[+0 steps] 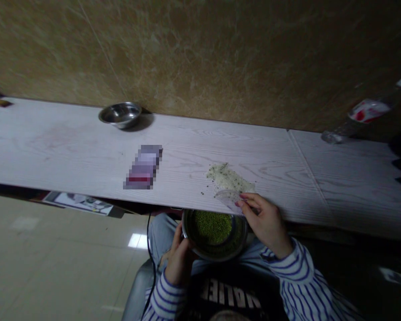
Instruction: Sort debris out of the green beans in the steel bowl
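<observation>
My left hand (180, 254) is closed on the left rim of a steel bowl (217, 252), held over my lap just below the table's front edge. Green mung beans (214, 226) cover the bowl's bottom. Between the thumb and fingers of my right hand (263, 220) is a thin, clear, round plastic lid (229, 199), tilted at the table edge above the bowl. Right beyond the lid lies a loose pile of white rice grains (232, 178) with dark green beans mixed in, mostly at its left end. A few single beans lie apart from the pile.
A second steel bowl (120, 115) stands at the back left by the wall. A blurred-out flat phone-like thing (143, 167) lies left of the pile. At the far right a clear plastic bottle (364, 111) stands on the pale wooden table (70, 151).
</observation>
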`<control>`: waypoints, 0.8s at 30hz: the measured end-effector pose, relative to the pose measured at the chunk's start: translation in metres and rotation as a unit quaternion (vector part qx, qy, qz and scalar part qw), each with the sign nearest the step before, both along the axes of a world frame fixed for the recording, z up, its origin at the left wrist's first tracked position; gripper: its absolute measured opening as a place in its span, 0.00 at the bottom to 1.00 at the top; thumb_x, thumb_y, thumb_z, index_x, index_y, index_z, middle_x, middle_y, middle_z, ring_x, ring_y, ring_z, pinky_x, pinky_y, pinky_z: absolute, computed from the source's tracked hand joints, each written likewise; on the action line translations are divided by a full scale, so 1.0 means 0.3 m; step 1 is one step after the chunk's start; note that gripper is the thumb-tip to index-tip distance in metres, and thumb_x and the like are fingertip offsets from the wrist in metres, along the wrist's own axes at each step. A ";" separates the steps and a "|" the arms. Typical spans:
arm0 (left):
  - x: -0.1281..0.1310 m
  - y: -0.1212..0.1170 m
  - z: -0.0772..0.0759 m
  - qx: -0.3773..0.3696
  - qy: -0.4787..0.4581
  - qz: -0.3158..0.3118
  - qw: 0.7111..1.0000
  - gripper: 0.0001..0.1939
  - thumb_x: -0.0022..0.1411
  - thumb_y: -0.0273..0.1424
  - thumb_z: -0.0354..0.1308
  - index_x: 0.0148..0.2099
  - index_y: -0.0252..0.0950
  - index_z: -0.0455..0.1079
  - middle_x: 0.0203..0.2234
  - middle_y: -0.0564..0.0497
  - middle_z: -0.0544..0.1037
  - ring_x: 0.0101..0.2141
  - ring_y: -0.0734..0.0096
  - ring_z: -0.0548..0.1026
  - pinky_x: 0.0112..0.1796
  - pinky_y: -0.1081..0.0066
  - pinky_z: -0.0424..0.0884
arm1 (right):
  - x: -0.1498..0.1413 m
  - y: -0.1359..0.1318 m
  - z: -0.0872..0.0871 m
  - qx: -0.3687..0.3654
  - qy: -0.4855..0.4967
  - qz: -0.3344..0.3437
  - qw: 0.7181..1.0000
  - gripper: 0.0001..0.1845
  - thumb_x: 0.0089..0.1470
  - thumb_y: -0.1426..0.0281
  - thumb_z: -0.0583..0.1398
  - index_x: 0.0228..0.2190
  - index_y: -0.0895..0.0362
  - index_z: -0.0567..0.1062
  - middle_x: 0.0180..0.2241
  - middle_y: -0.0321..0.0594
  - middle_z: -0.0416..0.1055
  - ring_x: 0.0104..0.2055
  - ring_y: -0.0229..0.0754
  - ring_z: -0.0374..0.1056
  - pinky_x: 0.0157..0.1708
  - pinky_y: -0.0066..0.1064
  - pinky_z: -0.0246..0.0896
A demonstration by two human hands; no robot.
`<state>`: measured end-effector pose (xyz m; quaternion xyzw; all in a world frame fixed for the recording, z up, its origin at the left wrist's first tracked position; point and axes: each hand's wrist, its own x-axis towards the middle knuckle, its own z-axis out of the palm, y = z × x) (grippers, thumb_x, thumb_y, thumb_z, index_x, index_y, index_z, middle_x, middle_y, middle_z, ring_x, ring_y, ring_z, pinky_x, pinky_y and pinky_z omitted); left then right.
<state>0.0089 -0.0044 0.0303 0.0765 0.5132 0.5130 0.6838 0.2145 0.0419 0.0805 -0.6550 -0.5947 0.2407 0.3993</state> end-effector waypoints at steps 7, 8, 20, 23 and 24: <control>-0.013 0.000 -0.009 -0.022 0.005 -0.007 1.000 0.45 0.43 0.28 0.62 0.65 0.43 0.58 0.34 0.50 0.77 0.34 0.60 0.75 0.34 0.64 0.72 | -0.032 0.018 -0.003 0.006 -0.006 0.017 1.000 0.10 0.56 0.65 0.60 0.38 0.55 0.77 0.34 0.44 0.82 0.37 0.46 0.79 0.37 0.33 0.73; -0.014 0.000 -0.012 -0.021 0.005 -0.006 1.000 0.44 0.43 0.27 0.61 0.65 0.43 0.59 0.33 0.51 0.77 0.33 0.61 0.75 0.34 0.64 0.72 | -0.034 0.023 -0.004 0.006 -0.009 0.015 1.000 0.10 0.56 0.65 0.60 0.38 0.55 0.77 0.34 0.44 0.82 0.37 0.47 0.79 0.37 0.33 0.73; -0.031 0.002 -0.012 -0.013 0.018 -0.008 1.000 0.41 0.44 0.26 0.59 0.64 0.43 0.61 0.38 0.49 0.77 0.30 0.65 0.73 0.33 0.65 0.73 | -0.061 0.052 -0.013 0.020 -0.007 0.016 1.000 0.10 0.56 0.65 0.59 0.38 0.55 0.77 0.33 0.44 0.82 0.36 0.46 0.79 0.37 0.34 0.73; -0.037 0.001 -0.021 -0.020 0.022 -0.011 1.000 0.42 0.45 0.27 0.59 0.65 0.44 0.59 0.39 0.49 0.77 0.34 0.62 0.74 0.34 0.64 0.73 | -0.078 0.062 -0.013 0.018 -0.010 0.023 1.000 0.10 0.56 0.66 0.59 0.38 0.55 0.77 0.33 0.43 0.82 0.36 0.46 0.79 0.37 0.34 0.73; -0.038 0.001 -0.024 -0.023 0.024 -0.012 0.999 0.42 0.45 0.27 0.59 0.65 0.44 0.58 0.39 0.49 0.77 0.35 0.61 0.74 0.35 0.64 0.73 | -0.076 0.066 -0.013 0.016 -0.011 0.016 1.000 0.10 0.56 0.65 0.59 0.38 0.55 0.77 0.33 0.43 0.82 0.36 0.47 0.79 0.36 0.34 0.73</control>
